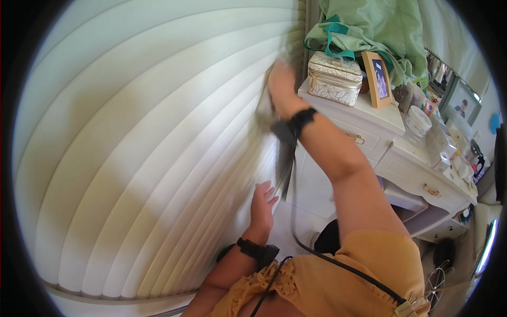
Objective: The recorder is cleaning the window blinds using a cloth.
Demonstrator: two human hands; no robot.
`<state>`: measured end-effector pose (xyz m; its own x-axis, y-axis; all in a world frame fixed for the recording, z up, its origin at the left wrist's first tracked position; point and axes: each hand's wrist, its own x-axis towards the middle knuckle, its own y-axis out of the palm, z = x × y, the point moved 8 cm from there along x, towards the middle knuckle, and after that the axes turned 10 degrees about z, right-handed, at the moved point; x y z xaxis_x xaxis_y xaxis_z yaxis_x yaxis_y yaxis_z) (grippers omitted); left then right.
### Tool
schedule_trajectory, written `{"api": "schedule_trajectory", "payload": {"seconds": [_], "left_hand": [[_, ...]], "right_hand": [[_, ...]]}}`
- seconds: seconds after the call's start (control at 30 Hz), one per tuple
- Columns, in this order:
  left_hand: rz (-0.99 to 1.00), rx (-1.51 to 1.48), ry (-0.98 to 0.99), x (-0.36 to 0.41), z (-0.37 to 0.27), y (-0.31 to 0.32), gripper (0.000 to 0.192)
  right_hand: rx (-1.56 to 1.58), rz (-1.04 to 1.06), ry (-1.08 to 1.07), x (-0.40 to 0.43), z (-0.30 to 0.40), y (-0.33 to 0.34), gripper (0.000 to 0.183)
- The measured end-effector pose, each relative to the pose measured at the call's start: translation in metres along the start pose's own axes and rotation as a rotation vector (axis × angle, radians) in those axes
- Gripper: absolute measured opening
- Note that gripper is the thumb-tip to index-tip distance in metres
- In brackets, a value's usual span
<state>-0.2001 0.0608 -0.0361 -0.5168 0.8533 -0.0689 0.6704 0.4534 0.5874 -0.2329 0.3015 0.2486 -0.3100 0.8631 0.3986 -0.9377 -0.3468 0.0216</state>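
Observation:
A tall surface of white horizontal slats [158, 150], which looks like a blind or shutter, fills the left side in front of me. My right hand [283, 85] reaches up to the slats' right-hand edge, blurred by motion. Under its palm shows a pale, cloth-like thing [267, 107], pressed against the slats; its full shape is hidden. Lower down, my left hand [262, 206] is raised beside the slats, fingers apart, holding nothing. Whether it touches them is unclear. Both wrists wear black straps with small devices.
Right of the slats stands a white dresser [344, 115], bearing a patterned cosmetic case [334, 77], a wooden photo frame [378, 79] and a white jar [418, 121]. Green fabric [372, 27] hangs over it. A black cable [294, 198] runs from my right wrist towards my waist.

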Motion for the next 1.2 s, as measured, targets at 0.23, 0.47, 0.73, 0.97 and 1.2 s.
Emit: {"api": "schedule_trajectory", "payload": {"seconds": [0.23,0.47,0.73,0.97,1.2], "left_hand": [[0.048,-0.010,-0.054,0.004,0.012,0.018,0.066],[-0.005,-0.019,-0.057,0.008,0.010,0.013,0.065],[-0.021,-0.017,-0.083,0.000,0.008,0.018,0.063],[-0.054,0.004,-0.069,0.003,0.008,0.011,0.063],[-0.058,-0.012,-0.068,0.009,0.017,0.015,0.061]], "right_hand": [[-0.228,0.186,-0.497,-0.097,-0.007,-0.004,0.063],[-0.140,-0.003,-0.276,-0.093,-0.062,-0.001,0.064],[-0.040,0.038,-0.097,0.006,-0.101,-0.024,0.059],[0.364,-0.010,0.666,-0.062,-0.225,-0.009,0.068],[0.013,0.119,0.035,-0.100,-0.133,-0.030,0.051]]}}
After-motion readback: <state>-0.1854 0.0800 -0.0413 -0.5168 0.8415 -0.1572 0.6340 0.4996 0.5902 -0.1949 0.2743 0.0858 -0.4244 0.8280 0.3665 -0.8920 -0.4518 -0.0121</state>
